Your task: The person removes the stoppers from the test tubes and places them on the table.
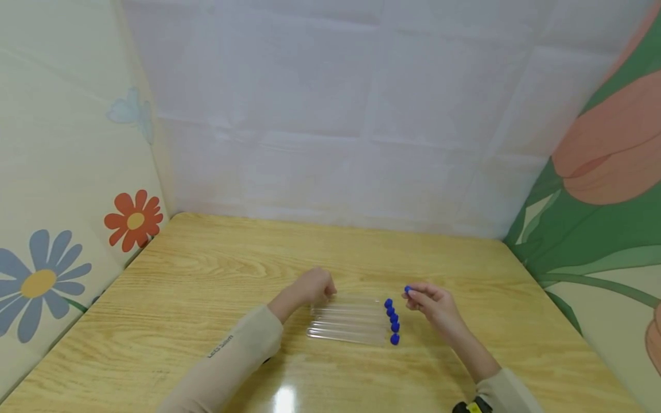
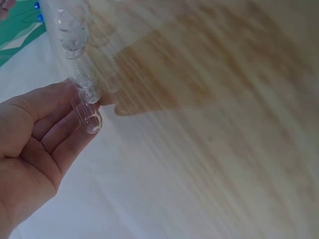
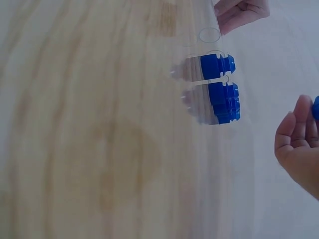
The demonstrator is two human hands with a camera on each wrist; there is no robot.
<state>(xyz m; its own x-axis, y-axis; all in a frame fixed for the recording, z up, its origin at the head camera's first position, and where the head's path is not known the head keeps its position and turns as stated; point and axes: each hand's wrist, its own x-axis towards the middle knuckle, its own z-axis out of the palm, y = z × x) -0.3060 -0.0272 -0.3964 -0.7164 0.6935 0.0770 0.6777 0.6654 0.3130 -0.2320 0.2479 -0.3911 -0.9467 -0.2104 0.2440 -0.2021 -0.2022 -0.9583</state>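
Note:
Several clear test tubes (image 1: 346, 328) lie side by side on the table, rounded ends to the left. Fingers of my left hand (image 1: 315, 285) grip the farthest tube near its rounded end (image 2: 92, 122), seen close in the left wrist view. A row of blue caps (image 1: 395, 326) lines up by the tubes' right ends; an open tube mouth (image 3: 209, 35) shows near them in the right wrist view. Just right of that row, my right hand (image 1: 438, 307) pinches one blue cap (image 1: 408, 289) between thumb and fingers, raised off the table. In the right wrist view this cap (image 3: 316, 108) is cut by the edge.
The wood-grain table (image 1: 232, 252) extends around the tubes on every side. A white cloth (image 1: 310, 143) hangs behind it, with flower-printed cloths (image 1: 594, 258) at both sides. A dark band (image 1: 472, 406) sits on the right wrist.

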